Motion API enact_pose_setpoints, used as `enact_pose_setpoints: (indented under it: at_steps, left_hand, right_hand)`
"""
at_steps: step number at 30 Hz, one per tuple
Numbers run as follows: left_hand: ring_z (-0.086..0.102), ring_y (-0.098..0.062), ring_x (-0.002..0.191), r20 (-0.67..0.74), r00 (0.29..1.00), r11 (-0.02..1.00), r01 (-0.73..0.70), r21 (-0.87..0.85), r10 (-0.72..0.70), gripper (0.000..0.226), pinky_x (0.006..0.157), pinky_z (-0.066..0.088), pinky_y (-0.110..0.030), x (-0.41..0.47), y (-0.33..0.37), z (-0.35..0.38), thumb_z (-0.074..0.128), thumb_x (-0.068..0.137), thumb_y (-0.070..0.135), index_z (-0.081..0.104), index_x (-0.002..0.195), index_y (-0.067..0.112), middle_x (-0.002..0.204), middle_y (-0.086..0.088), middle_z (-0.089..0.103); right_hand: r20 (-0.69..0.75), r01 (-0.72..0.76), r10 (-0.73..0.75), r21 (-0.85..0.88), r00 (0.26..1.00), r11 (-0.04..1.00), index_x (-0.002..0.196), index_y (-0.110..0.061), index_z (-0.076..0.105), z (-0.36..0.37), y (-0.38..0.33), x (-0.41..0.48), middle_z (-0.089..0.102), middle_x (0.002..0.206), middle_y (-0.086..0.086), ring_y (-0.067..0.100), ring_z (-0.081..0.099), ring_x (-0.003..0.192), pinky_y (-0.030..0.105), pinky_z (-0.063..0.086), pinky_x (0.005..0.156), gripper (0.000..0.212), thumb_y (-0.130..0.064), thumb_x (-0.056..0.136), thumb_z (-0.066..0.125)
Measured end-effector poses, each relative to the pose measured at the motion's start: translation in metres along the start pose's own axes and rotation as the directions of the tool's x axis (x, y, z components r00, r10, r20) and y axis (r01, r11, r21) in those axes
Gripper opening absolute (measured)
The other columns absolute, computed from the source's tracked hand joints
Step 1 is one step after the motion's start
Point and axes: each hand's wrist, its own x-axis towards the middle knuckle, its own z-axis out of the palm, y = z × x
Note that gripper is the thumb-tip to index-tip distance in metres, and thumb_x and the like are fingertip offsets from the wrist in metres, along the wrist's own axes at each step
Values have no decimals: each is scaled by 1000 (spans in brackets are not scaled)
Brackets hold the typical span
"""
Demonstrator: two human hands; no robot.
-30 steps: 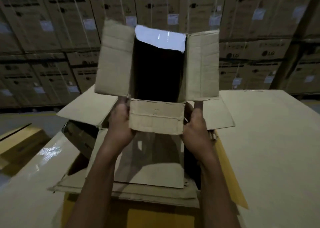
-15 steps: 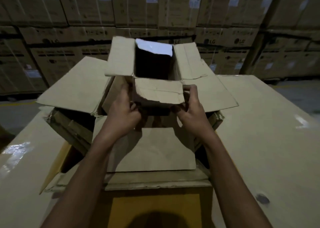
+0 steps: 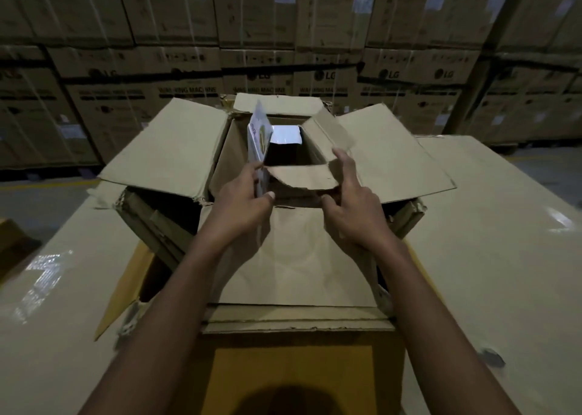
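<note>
A small open cardboard box [image 3: 327,137] sits down inside a larger open carton [image 3: 176,159]. A pale glossy surface [image 3: 285,134] shows deep inside the small box. My left hand [image 3: 242,200] pinches a thin printed booklet [image 3: 259,137] that stands upright at the small box's left side. My right hand [image 3: 349,200] holds the small box's near right corner, thumb under the bent near flap [image 3: 302,178], fingers along the right flap.
The large carton's flaps spread left, right [image 3: 396,159] and toward me [image 3: 299,257]. It rests among flat glossy carton tops [image 3: 491,257]. A wall of stacked washing-machine cartons [image 3: 258,46] fills the background. A dark post [image 3: 485,49] leans at the right.
The small box has gone from held up in the air down into the large carton. My left hand has left its flap and now pinches a booklet at the box's left side.
</note>
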Motion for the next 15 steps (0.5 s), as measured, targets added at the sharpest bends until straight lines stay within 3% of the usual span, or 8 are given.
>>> enact_pose_setpoints:
  at_steps: [3,6,8,12,15]
  left_hand:
    - [51,-28,140,2,1000,999,-31,23,31,69,110,41,-39,-3,0,3,66,99,19,34,159,29,154,-4,52]
    - [51,-28,139,2,999,999,-34,36,34,71,112,43,-43,-1,0,4,66,98,18,32,159,30,156,-2,51]
    - [54,-28,137,-19,999,998,-38,47,39,72,111,44,-48,0,0,4,66,96,17,32,157,32,154,0,54]
    - [58,-27,131,-74,995,998,-61,15,62,72,107,48,-51,-2,0,4,65,93,11,35,154,34,146,1,59]
    - [54,-27,134,-47,996,996,-80,44,82,70,107,47,-47,-2,0,5,65,97,14,34,156,33,151,-1,54]
  right_hand:
    - [-20,56,-56,-21,998,998,154,-49,31,0,3,-3,65,72,-6,11,57,58,32,44,61,65,-22,99,55]
    - [-138,126,-121,29,983,992,140,-42,58,6,4,-8,76,102,-6,9,64,76,36,57,76,42,-28,101,59]
    - [-223,161,-142,69,964,984,132,-35,69,10,4,-10,77,97,-3,11,65,74,41,59,72,35,-23,100,59]
    - [-345,243,-261,-93,902,965,116,-31,77,10,-1,-17,68,76,2,20,60,67,33,47,59,23,-29,98,64]
    - [-345,232,-270,-147,899,961,114,-31,77,12,-7,-16,58,75,-4,17,52,73,32,40,63,24,-42,97,64]
